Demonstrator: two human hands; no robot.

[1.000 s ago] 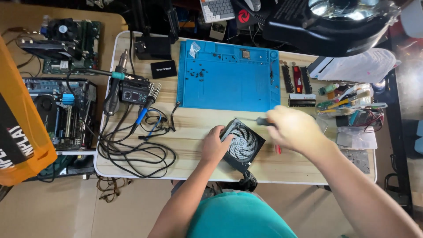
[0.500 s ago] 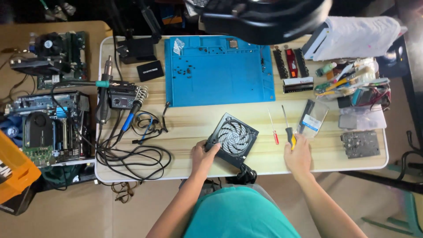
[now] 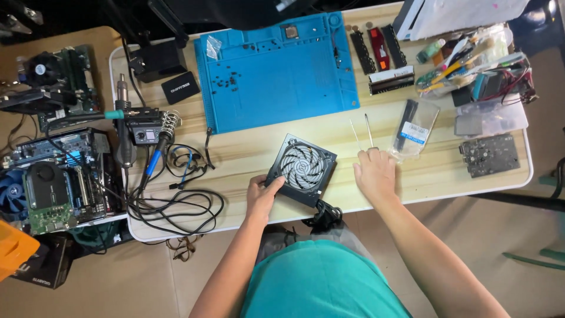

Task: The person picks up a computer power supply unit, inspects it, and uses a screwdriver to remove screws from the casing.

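A black power supply [image 3: 303, 169] with a round fan grille lies tilted on the wooden table [image 3: 253, 147], near its front edge. My left hand [image 3: 262, 197] grips its near-left corner, thumb on top. My right hand [image 3: 375, 175] rests knuckles up on the table just right of the power supply. Its curled fingertips meet the near end of metal tweezers [image 3: 361, 132], whose tips point away from me. What lies under the right hand is hidden.
A blue work mat [image 3: 276, 70] with small screws lies behind. A soldering station [image 3: 144, 129] and tangled cables [image 3: 170, 203] sit left, with circuit boards [image 3: 56, 176] beyond the table edge. A clear bag [image 3: 414, 128], tools and a small board [image 3: 489, 154] lie right.
My right hand has come down from over the power supply to the table beside it and now touches the tweezers. The screwdriver it held is out of sight. The camera has moved closer.
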